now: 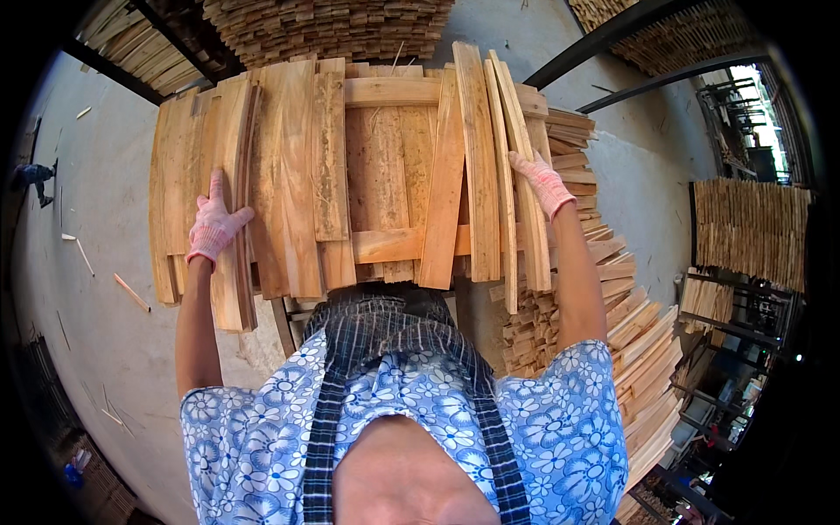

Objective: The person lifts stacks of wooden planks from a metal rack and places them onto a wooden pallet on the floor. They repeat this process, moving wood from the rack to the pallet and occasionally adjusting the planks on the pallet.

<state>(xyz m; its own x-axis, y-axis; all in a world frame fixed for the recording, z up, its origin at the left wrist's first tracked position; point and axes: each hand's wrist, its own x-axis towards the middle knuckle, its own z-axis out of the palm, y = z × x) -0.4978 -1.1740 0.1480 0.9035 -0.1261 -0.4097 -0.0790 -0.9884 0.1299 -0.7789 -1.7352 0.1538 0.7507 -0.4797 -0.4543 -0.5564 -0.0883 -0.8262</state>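
My left hand (219,227), in a pink and white knit glove, is on a wooden plank (233,131) at the left of the spread pile. Its index finger points up along the wood, and its thumb reaches over the right edge; the other fingers are partly hidden. My right hand (544,184), gloved alike, grips a narrow plank (520,131) at the right, thumb on its left side. Beside that hand a wider plank (477,157) and a slanted plank (444,175) lie across two crosswise boards. Between my hands, several rough planks (331,149) lie lengthwise.
Stacked lumber (328,26) stands beyond the pile, and more planks (643,350) fan out at my right. Dark metal bars (604,48) cross the far right. Wood scraps (131,293) litter the concrete floor at left, where another person (37,179) is far off.
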